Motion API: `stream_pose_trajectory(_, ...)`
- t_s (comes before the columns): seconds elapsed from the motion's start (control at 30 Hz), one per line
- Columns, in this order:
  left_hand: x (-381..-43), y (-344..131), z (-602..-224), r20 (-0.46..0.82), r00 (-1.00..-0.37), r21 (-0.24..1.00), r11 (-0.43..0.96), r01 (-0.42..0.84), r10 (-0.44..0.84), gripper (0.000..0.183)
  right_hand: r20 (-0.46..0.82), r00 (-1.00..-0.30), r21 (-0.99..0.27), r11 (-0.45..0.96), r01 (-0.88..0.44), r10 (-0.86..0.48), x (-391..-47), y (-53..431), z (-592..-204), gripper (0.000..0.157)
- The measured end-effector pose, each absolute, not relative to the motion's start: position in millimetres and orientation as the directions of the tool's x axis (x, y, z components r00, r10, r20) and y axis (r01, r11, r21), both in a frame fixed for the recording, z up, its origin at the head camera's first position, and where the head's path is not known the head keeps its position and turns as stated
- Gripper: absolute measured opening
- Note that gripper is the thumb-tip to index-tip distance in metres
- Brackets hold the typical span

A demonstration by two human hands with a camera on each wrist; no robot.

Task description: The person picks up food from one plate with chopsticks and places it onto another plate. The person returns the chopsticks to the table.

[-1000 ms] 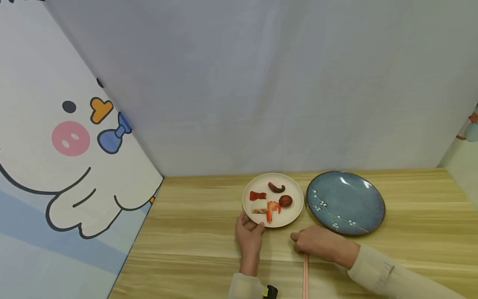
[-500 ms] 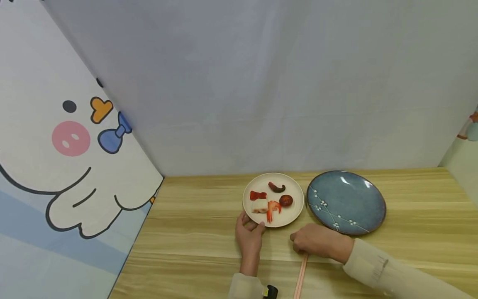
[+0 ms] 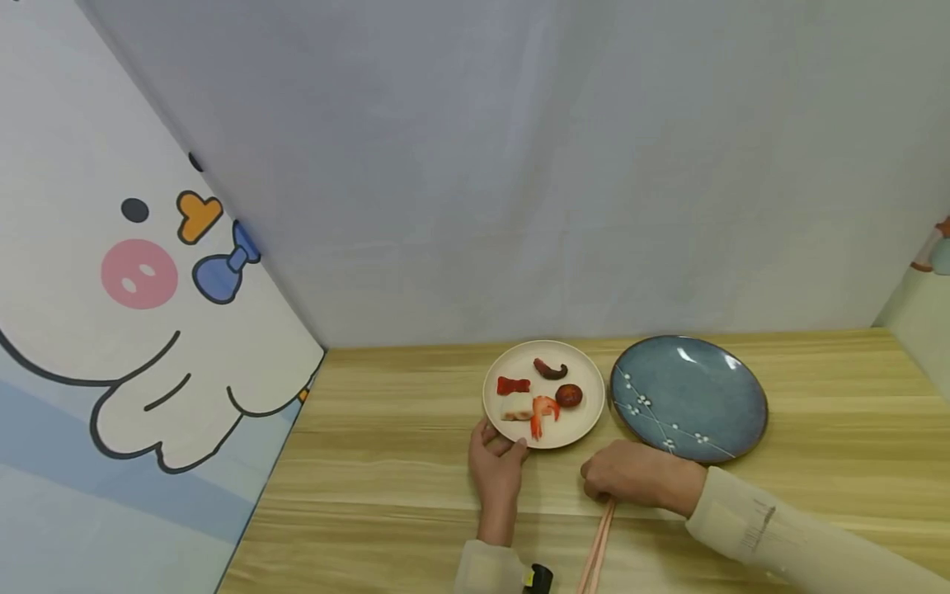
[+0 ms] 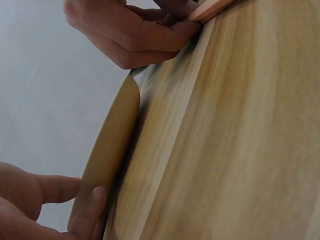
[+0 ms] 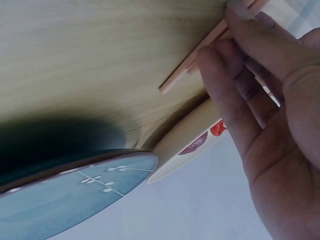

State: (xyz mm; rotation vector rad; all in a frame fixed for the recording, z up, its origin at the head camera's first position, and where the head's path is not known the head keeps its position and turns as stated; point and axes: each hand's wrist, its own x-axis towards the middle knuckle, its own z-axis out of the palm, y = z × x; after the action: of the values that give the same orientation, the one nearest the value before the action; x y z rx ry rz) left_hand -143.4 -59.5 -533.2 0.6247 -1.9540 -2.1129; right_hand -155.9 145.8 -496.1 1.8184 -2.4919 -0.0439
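My left hand [image 3: 496,474] grips the near left rim of a small cream plate [image 3: 519,357], its thumb and fingers at the edge in the left wrist view. On that plate lie a dark curled piece [image 3: 551,370], a red bow-shaped piece [image 3: 513,385], a white block [image 3: 516,407], an orange-red shrimp-like piece [image 3: 543,416] and a brownish-red ball [image 3: 569,396]. My right hand [image 3: 640,476] pinches a pair of pink chopsticks [image 3: 597,544] near one end. Their other ends run toward the table's front, slightly apart. In the right wrist view, the chopstick tips [image 5: 172,84] lie close over the tabletop.
A blue oval plate [image 3: 698,396] with white blossoms stands right of the cream plate, just behind my right hand. Both plates are on a wood-grain table [image 3: 386,462]. A grey cloth wall [image 3: 564,190] rises behind, and a cartoon-printed panel [image 3: 245,363] at left.
The near ends of the chopsticks have swung left and spread slightly. My right hand has shifted only a little; my left hand stays at the cream plate.
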Motion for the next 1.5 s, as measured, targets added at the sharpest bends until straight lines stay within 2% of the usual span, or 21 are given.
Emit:
stream_pose_trajectory(0.3, -142.2, -60.6, -533.9, -0.166, -0.892, 0.985, -0.108, -0.133, -0.42, 0.071, 0.002, -0.325, 0.132, 0.322, -0.937, -0.946, -151.2, 148.0, -497.4, 0.024)
stream_pose_trajectory(0.47, -140.1, -60.5, -534.8, -0.162, -0.896, 0.985, -0.117, -0.124, -0.415, 0.071, 0.02, -0.323, 0.137, 0.322, -0.937, -0.946, -147.1, 154.8, -501.8, 0.024)
stream_pose_trajectory(0.7, -136.1, -60.2, -536.4, -0.113, -0.904, 0.991, -0.113, -0.072, -0.412, 0.067, 0.038, -0.349, 0.0, 0.349, -0.937, -0.936, -145.3, 163.9, -508.2, 0.026)
stream_pose_trajectory(0.87, -138.9, -60.6, -537.2, -0.142, -0.903, 0.988, -0.118, -0.103, -0.406, 0.069, 0.07, -0.383, -0.098, 0.376, -0.921, -0.921, -144.8, 172.1, -506.2, 0.025)
stream_pose_trajectory(1.13, -139.7, -60.9, -535.2, -0.154, -0.903, 0.987, -0.105, -0.121, -0.402, 0.069, 0.232, -0.363, -0.283, 0.295, -0.913, -0.903, -147.0, 189.7, -511.5, 0.02)
stream_pose_trajectory(1.27, -140.5, -61.1, -534.6, -0.153, -0.903, 0.987, -0.111, -0.118, -0.402, 0.069, 0.291, -0.389, -0.371, 0.272, -0.888, -0.874, -148.0, 196.6, -507.8, 0.018)
stream_pose_trajectory(1.5, -141.1, -61.6, -533.7, -0.137, -0.905, 0.989, -0.105, -0.104, -0.403, 0.07, 0.364, -0.455, -0.49, 0.248, -0.836, -0.813, -149.5, 200.0, -506.5, 0.025)
